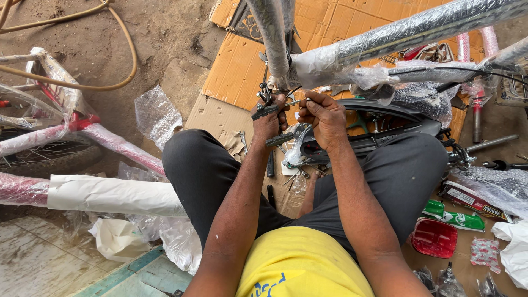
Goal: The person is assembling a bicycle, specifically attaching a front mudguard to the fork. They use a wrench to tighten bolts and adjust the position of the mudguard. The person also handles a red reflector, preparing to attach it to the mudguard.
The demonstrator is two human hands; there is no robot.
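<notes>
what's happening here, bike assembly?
Looks like it. A seated person works on a plastic-wrapped bicycle frame over flattened cardboard. The left hand grips a black brake caliper at the frame; the right hand pinches a thin bolt or cable end beside it. Another wrapped frame lies to the left.

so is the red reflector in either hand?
No: the red reflector lies on the cardboard by the person's leg, while the left hand and right hand work at the brake part on the wrapped frame.

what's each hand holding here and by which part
The left hand grips a black brake caliper around its arm. The right hand pinches the end of a thin bolt or cable between its fingertips.
</notes>
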